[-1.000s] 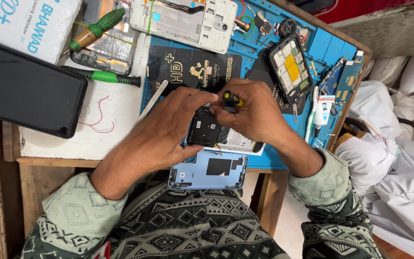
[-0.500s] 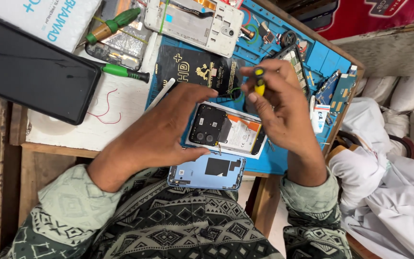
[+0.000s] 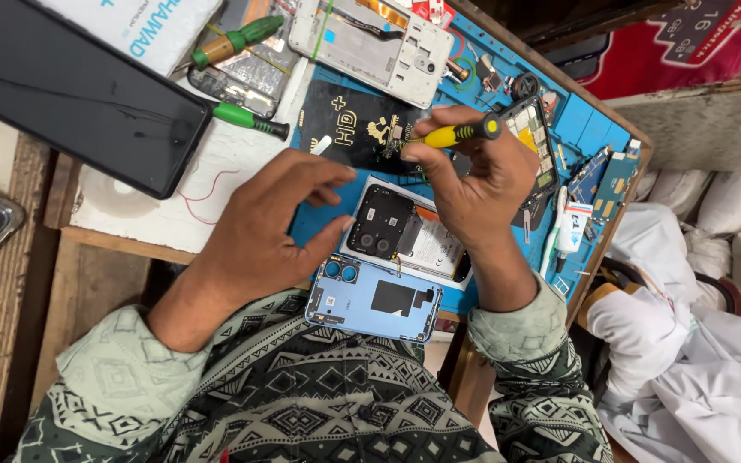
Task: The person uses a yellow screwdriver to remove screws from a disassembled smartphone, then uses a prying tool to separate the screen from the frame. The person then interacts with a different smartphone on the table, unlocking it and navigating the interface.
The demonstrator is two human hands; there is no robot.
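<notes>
A wooden desk point(image 3: 87, 257) carries a white sheet point(image 3: 207, 184) on its left part and a blue repair mat point(image 3: 598, 129) with small compartments on its right part. To the right of the desk lie white cloths point(image 3: 688, 343), and a red box point(image 3: 688, 43) stands at the upper right. On the white sheet rests a large black tablet point(image 3: 79, 94), screen up, with 2 green-handled screwdrivers point(image 3: 246, 116) just beside its right edge. A white phone frame point(image 3: 379, 43) lies at the top of the mat, a flat black packet with gold print point(image 3: 358, 129) below it, and another opened phone point(image 3: 538, 146) sits further right, partly behind the right hand.

The opened phone point(image 3: 409, 236), back cover off and black camera module showing, lies on the mat near the desk's front edge, between the 2 hands. Its light blue back cover point(image 3: 375, 300) lies just in front of it, overhanging the edge toward the person's patterned sleeves.

The left hand point(image 3: 272, 231) holds nothing; its fingers are spread wide, thumb tip touching or just beside the phone's left edge. The right hand point(image 3: 473, 184) is above the phone's upper right part, fingers pinched around a yellow-handled screwdriver point(image 3: 456, 133) held nearly level, its tip pointing left over the black packet.
</notes>
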